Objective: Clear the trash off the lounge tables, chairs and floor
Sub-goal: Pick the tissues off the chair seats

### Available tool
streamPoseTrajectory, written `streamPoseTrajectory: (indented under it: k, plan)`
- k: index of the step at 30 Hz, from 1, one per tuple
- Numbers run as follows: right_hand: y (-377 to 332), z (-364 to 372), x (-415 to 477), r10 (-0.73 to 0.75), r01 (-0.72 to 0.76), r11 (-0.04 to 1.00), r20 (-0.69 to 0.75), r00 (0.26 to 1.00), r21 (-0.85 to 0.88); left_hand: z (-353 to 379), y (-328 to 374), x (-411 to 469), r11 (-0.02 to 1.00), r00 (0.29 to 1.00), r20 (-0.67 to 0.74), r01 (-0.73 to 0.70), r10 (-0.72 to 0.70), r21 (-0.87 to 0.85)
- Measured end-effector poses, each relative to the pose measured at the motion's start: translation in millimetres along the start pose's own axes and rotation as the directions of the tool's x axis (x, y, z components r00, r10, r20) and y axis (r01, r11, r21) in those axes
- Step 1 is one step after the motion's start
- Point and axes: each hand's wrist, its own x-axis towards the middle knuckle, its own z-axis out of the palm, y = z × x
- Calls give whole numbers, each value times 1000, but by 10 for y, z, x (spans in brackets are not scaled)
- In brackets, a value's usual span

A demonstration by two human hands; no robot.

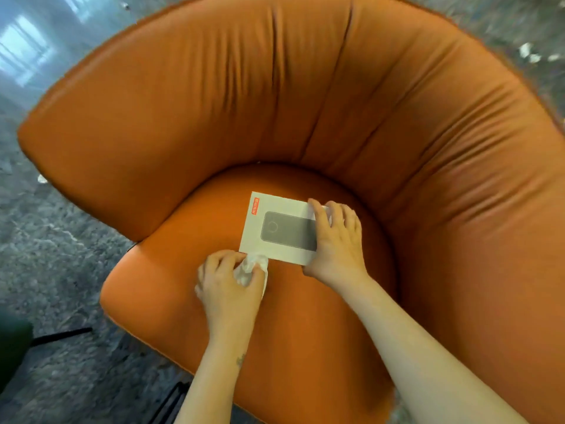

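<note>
A flat white box (276, 229), printed with a grey device and a red label, lies on the seat of an orange leather armchair (275, 316). My right hand (333, 240) grips the box at its right edge, thumb on top near the far corner. A crumpled white tissue (252, 267) sits at the box's near corner, and my left hand (229, 280) holds it with curled fingers.
The armchair's padded back (336, 102) curves round the seat from left to right. Grey marbled floor (55, 240) surrounds it. Small white scraps (530, 53) lie on the floor at the upper right, another scrap (42, 178) at the left. A dark chair leg (61, 335) shows at the lower left.
</note>
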Motion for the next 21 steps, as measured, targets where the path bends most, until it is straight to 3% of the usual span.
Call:
streamPoseTrajectory:
  k: [8, 13, 18, 21]
  plan:
    - [767, -1529, -1030, 41, -48, 999, -261, 965, -22, -238, 1154, -1033, 960, 966, -65, -256, 249, -115]
    - [1468, -2473, -2109, 142, -164, 986, -440, 887, -13, -325, 1998, -1930, 842, 860, -155, -508, 485, -182]
    - [2337, -3111, -3379, 338, -364, 931, -477, 811, 42, -80, 2846, -2989, 755, 796, 2, -574, 605, -318]
    - [2834, -3289, -4132, 499, -501, 857, -437, 748, 122, 216, 3259, -3567, 682, 709, 74, -637, 702, -359]
